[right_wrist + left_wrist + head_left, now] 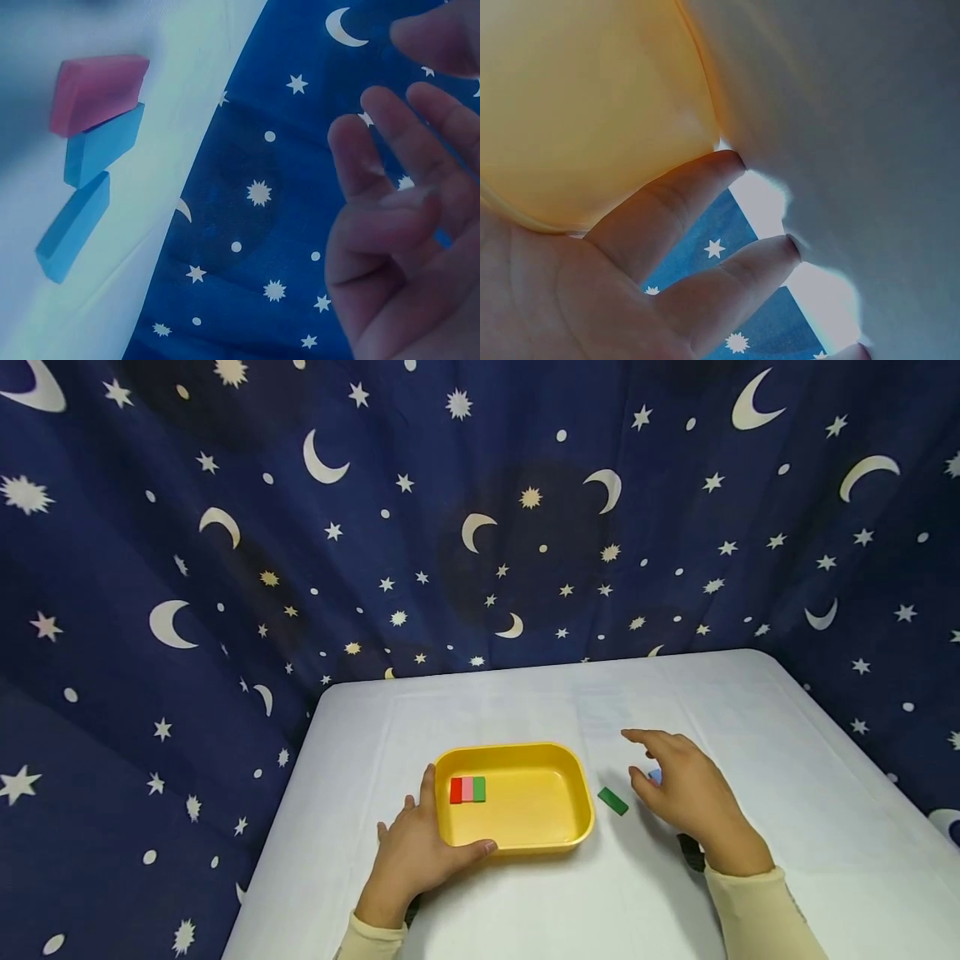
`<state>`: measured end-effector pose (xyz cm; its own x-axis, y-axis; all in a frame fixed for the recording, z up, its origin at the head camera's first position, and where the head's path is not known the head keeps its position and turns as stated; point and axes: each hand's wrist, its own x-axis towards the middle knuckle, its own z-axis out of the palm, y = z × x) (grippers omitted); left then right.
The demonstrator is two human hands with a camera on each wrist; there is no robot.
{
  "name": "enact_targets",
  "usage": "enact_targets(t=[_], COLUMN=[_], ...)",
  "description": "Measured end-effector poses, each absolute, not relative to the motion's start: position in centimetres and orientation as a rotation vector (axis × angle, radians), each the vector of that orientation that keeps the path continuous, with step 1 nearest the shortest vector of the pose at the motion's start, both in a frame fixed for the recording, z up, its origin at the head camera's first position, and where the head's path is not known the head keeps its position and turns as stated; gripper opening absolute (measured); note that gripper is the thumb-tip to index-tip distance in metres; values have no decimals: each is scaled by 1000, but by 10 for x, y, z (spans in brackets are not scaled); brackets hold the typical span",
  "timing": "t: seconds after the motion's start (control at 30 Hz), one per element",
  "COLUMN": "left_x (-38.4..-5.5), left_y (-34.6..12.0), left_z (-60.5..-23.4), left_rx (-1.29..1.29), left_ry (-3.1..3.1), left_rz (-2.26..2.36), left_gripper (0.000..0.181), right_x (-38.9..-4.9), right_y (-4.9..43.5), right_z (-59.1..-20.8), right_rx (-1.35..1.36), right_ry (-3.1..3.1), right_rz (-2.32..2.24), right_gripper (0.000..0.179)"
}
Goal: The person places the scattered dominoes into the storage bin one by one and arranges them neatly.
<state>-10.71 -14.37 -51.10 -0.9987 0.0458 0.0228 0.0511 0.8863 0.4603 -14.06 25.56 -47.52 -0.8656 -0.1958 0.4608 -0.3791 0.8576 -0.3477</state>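
Observation:
A yellow tray (540,839) sits on the table. Inside it, at the left, a red block (456,791), a pink block (468,789) and a green block (479,789) lie side by side. My left hand (416,856) rests against the tray's left end, its thumb on the front rim and its straight fingers spread along the outside wall. Right of the tray lies a dark green block (613,801). Above the table beside it hovers my right hand (690,789), fingers apart, holding nothing. It partly covers a blue block (656,775).
In the right wrist view, a pinkish block (101,94) and two blue-looking blocks (105,150) lie in a row on the table. A white cloth (480,710) covers the table. Behind it hangs a dark blue curtain (435,460) with moons and stars.

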Motion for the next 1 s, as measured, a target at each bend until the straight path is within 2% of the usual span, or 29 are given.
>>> enact_targets(t=[0.3, 0.7, 1.0], left_x=[-110, -109, -108], left_y=[-147, -144, -146], left_z=[-509, -509, -510], left_rx=[-67, -82, -88], left_ry=[-3038, -3047, -3040], left_rz=[-741, -748, -744], left_gripper=[153, 153, 153], right_x=[-145, -139, -140], right_y=[254, 245, 240], right_z=[-483, -490, -492], right_rx=[447, 459, 486], right_ry=[-2686, -3059, -3136], right_rz=[660, 667, 685], right_gripper=[59, 75, 76])
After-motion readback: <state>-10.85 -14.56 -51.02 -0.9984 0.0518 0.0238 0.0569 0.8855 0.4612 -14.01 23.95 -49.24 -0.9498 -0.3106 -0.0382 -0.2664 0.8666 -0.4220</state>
